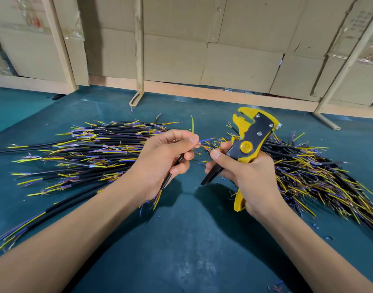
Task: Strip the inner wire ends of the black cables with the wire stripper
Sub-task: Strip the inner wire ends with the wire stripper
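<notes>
Left hand (164, 159) pinches 1 black cable (170, 176) above the blue mat (181, 240), inner wires fanned twd wire stripper (248, 144), gripped by right hand (242, 172). Cable looks light, bendy; hold near wire ends.

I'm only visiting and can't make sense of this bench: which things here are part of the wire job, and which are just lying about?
Part of the job:
- wire stripper, gripped by the right hand
- black cable, held by the left hand
- cable pile on the left
- cable pile on the right

Just lying about:
- cardboard boxes
- wooden frame
- insulation scraps on the blue mat
</notes>
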Demonstrator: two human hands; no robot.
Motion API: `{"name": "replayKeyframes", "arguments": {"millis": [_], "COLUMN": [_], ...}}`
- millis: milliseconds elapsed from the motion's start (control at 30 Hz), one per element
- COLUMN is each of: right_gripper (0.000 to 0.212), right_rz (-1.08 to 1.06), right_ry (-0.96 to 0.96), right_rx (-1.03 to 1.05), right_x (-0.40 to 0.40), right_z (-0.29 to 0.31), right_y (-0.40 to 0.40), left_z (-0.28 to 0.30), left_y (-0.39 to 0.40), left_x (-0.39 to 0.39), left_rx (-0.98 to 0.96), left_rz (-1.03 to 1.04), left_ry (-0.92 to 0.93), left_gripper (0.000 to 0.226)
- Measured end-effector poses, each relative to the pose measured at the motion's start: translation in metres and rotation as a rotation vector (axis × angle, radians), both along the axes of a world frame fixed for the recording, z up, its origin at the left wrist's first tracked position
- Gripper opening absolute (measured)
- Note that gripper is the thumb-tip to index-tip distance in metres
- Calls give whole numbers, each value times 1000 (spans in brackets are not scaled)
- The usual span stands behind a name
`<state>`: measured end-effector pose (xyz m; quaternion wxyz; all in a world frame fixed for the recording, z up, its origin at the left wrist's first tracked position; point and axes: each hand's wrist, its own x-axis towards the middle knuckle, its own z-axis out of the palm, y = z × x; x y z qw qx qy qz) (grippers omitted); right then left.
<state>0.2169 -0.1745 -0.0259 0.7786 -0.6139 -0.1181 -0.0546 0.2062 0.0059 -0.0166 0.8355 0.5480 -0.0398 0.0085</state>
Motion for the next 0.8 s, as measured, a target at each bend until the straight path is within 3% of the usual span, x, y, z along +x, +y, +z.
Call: {"name": "replayKeyframes", "arguments": {"millis": [200,300,500,800], "right_gripper": [18,13,9,10], "right_rz": [105,251,504,518], "right_ry": [9,97,213,218], "right_rx": [2,39,-37,-57], "right_x": [-3,-5,-12,-14], "right_z": [1,2,0,1], "right_y": [2,2,4,6], "left_z": [1,5,11,10], "left_y": [-2,-1,6,4], "left_x": [-2,-2,0,-2], "left_rx": [-1,-36,-52,58], "left_rz": [105,182,255,297], "left_ry": [-99,-144,-188,-224], "left_gripper": [13,5,10,4]}}
